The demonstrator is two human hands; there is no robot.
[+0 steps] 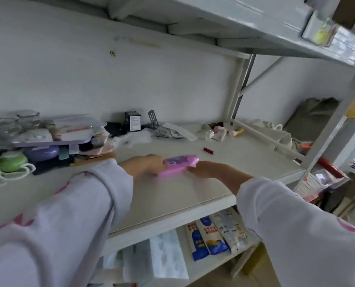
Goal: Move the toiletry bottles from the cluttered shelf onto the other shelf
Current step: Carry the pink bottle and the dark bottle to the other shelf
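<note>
A pink bottle [177, 165] with a purple label lies on its side on the white shelf board [193, 191], in the middle. My left hand [144, 165] grips its left end. My right hand [211, 168] touches its right lower side with the fingertips; whether those fingers curl round it is blurred. Several small white and pink bottles [215, 132] lie at the back right of the same shelf.
A heap of clutter fills the shelf's left: a purple tray [48, 139], a green round case [11, 161], a black box [133, 121]. A small red item [208, 150] lies further back. Packets [213, 235] sit on the shelf below. Another shelf [255, 21] hangs overhead.
</note>
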